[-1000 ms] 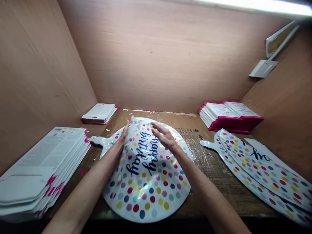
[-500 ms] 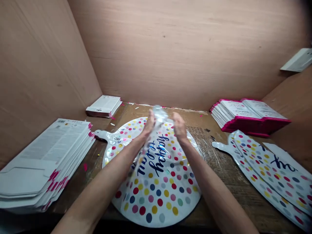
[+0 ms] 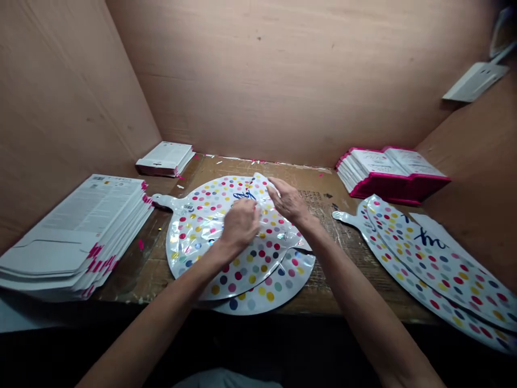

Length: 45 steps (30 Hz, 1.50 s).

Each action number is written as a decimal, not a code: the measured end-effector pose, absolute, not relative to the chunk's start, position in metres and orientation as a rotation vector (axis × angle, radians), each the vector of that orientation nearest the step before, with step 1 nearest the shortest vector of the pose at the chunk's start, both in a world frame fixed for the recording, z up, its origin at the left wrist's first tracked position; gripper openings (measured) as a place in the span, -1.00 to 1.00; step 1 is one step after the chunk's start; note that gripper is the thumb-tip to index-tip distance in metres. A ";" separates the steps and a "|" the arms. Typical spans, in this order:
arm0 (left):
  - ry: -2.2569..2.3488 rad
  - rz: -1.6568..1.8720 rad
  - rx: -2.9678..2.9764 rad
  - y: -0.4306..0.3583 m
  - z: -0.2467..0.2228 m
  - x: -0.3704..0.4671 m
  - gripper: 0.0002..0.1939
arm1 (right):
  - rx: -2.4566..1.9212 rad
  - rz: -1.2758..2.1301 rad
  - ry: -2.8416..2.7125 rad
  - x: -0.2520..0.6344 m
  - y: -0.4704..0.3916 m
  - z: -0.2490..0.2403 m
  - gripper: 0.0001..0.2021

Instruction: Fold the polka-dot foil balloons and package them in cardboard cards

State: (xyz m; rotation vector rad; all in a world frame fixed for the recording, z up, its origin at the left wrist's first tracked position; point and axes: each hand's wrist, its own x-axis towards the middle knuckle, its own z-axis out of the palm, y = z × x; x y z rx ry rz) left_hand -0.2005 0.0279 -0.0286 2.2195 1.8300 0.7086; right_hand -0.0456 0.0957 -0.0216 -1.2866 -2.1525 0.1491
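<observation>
A flat foil balloon (image 3: 250, 275) with coloured dots and dark blue lettering lies in front of me, partly folded, its upper edge raised. Beneath it, the rounded edge of another dotted foil layer (image 3: 262, 299) shows toward the table's front. My left hand (image 3: 241, 223) is closed with curled fingers on the middle of the balloon; what the fingertips grip is partly hidden. At the balloon's raised upper right edge, my right hand (image 3: 288, 200) has its fingers and thumb closed on the foil.
More dotted foil balloons (image 3: 436, 275) lie at the right. Stacks of white printed cards stand at left (image 3: 76, 221) and back left (image 3: 166, 156). Pink-edged card packs (image 3: 388, 170) sit back right. Wooden panels (image 3: 258, 81) enclose the cardboard-covered table (image 3: 133, 275). A white power strip (image 3: 474, 82) hangs right.
My hands have come down from a blurred, shiny piece held above the balloon onto the foil itself. The upper foil has shifted, uncovering a layer below. The camera view has moved slightly.
</observation>
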 end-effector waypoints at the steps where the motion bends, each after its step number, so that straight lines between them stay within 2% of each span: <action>1: 2.006 0.689 2.116 0.007 -0.028 -0.224 -0.64 | -1.324 0.122 -2.259 -0.055 0.108 -0.030 -0.55; 4: 2.210 0.265 1.763 -0.051 -0.036 -0.271 -0.49 | -1.421 -0.002 -2.507 -0.079 0.133 -0.049 -0.55; 7: 2.104 0.114 1.639 -0.088 -0.049 -0.279 -0.47 | -1.489 -0.061 -2.562 -0.089 0.142 -0.059 -0.57; 12: 1.888 0.125 1.647 -0.102 -0.060 -0.273 -0.55 | -1.569 -0.103 -2.548 -0.078 0.150 -0.073 -0.56; 18: 1.665 0.276 1.345 -0.098 -0.065 -0.286 -0.44 | -1.537 -0.151 -2.473 -0.080 0.165 -0.076 -0.45; 21: 1.658 0.269 1.325 -0.100 -0.060 -0.285 -0.43 | -1.459 -0.091 -2.559 -0.078 0.174 -0.085 -0.46; 26: 1.703 0.284 1.316 -0.100 -0.059 -0.280 -0.43 | -1.615 0.114 -2.577 -0.061 0.186 -0.106 -0.49; 30: 1.735 0.336 1.427 -0.103 -0.058 -0.279 -0.45 | -1.617 0.133 -2.530 -0.057 0.186 -0.100 -0.47; 34: 1.690 0.418 1.422 -0.106 -0.050 -0.280 -0.47 | -1.391 0.068 -2.188 -0.048 0.137 -0.067 -0.53; 39: 1.325 0.462 0.993 -0.088 -0.015 -0.269 -0.50 | -0.899 0.153 -1.789 -0.049 -0.023 -0.015 -0.76; 42: 1.155 0.588 0.862 -0.066 0.024 -0.255 -0.62 | -0.413 0.239 -2.057 -0.077 -0.102 -0.013 -0.83; 43: 1.122 0.638 0.853 -0.061 0.036 -0.251 -0.68 | -0.384 0.158 -2.179 -0.087 -0.114 -0.019 -0.82; 45: 1.096 0.688 0.876 -0.057 0.052 -0.247 -0.76 | -0.664 0.084 -2.258 -0.095 -0.119 -0.039 -0.71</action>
